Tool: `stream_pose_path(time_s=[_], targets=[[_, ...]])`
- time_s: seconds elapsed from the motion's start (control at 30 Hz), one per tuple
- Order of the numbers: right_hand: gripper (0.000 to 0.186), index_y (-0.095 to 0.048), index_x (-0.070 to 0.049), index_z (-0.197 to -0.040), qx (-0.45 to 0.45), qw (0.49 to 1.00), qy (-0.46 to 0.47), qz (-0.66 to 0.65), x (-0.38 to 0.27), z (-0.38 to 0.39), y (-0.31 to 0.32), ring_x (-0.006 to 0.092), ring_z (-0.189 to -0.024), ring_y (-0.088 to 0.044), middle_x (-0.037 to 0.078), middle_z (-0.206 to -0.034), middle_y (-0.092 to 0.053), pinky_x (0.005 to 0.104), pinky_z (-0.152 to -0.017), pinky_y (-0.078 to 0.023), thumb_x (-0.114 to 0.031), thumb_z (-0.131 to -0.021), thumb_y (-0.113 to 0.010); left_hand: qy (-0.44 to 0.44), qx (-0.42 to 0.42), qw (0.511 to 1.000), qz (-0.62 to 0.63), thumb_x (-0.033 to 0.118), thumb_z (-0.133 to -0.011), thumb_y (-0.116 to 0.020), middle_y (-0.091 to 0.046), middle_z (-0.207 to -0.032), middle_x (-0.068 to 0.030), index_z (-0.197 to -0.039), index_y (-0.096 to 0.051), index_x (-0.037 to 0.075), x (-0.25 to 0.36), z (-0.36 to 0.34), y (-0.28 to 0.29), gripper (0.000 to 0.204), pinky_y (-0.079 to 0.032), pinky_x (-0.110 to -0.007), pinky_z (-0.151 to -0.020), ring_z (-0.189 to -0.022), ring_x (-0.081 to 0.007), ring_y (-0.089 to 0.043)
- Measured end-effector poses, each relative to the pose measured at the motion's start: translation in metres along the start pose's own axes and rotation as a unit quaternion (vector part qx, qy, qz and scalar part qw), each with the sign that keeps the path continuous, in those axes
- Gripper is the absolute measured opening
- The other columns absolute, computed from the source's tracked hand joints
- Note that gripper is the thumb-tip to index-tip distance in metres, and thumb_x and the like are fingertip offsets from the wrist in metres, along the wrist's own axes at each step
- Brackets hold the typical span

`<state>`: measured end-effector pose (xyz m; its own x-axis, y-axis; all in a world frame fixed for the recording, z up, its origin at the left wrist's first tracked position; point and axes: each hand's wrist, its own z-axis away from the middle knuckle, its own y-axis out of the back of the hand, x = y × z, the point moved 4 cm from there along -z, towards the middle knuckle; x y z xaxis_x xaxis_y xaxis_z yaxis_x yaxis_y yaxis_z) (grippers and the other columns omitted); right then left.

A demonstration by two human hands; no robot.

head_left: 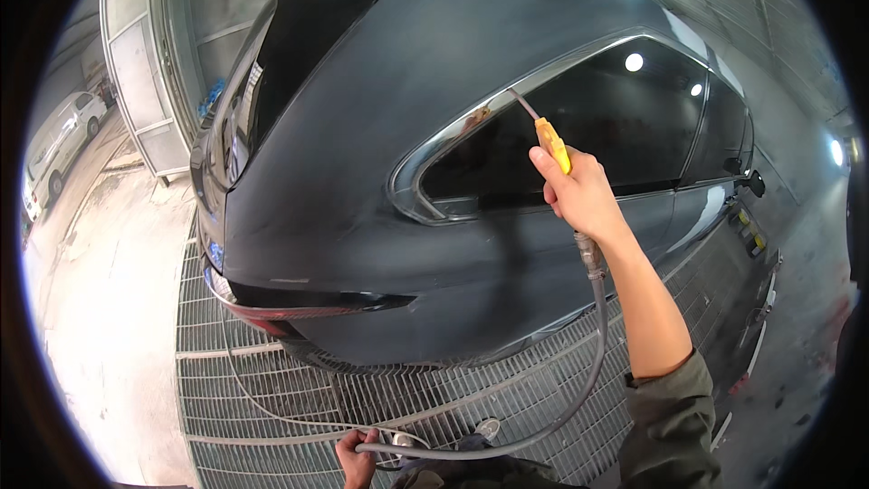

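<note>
Right hand (581, 192) is closed around a yellow air gun (553, 145), its thin nozzle (525, 105) pointing at the upper edge of the car's side window (579, 113). Left hand (357, 462) is low at the lower edge of view, closed on the grey hose (593, 358) that loops up to the gun. The step in hand looks like working the nozzle along the bright trim (445, 143) framing that glass; whether the tip touches the trim, I cannot tell. The next move seems to call for a steady wrist, the tip following the trim's curve without scraping the dark car (353, 163), with enough slack fed from below.

As for edges, the trim bends sharply at its rear corner, and the tail light (272, 312) juts at the car's rear corner to the left. The hose hangs clear over the floor grating (272, 398), near the shoes (487, 429), where a thin line (240, 385) could snag it. Room to sweep lies outward from the bodywork.
</note>
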<state>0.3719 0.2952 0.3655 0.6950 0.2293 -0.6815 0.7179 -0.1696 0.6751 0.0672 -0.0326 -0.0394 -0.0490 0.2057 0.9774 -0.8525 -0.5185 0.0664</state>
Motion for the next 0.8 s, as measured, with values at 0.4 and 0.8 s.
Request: stream_pose_path(time_s=[0.4,0.8], targets=[[0.056,-0.059,-0.001,-0.083,0.076,0.991,-0.014,-0.108,0.052,-0.090,0.112,0.0115,-0.050,-0.057,0.004,-0.063,-0.060,0.0282,-0.047,-0.046,-0.055,-0.099,-0.064,-0.029,-0.105,0.993,-0.043,0.016,-0.095,-0.066,-0.059,-0.070,0.0004,-0.085,-0.070,-0.004,0.025,0.029,-0.074,0.021,-0.041,-0.033,-0.059,-0.070,-0.0092,-0.049],[0.048,-0.060,-0.002,-0.104,0.199,0.959,-0.067,-0.189,0.112,-0.159,0.215,0.0107,-0.050,-0.052,0.002,-0.067,-0.055,0.0274,-0.044,-0.042,-0.049,-0.098,-0.069,0.087,-0.177,0.977,-0.079,-0.003,-0.091,-0.059,-0.068,-0.084,-0.0084,-0.104,-0.069,-0.005,0.043,0.074,-0.162,0.017,-0.050,-0.034,-0.067,-0.080,-0.0159,-0.063]])
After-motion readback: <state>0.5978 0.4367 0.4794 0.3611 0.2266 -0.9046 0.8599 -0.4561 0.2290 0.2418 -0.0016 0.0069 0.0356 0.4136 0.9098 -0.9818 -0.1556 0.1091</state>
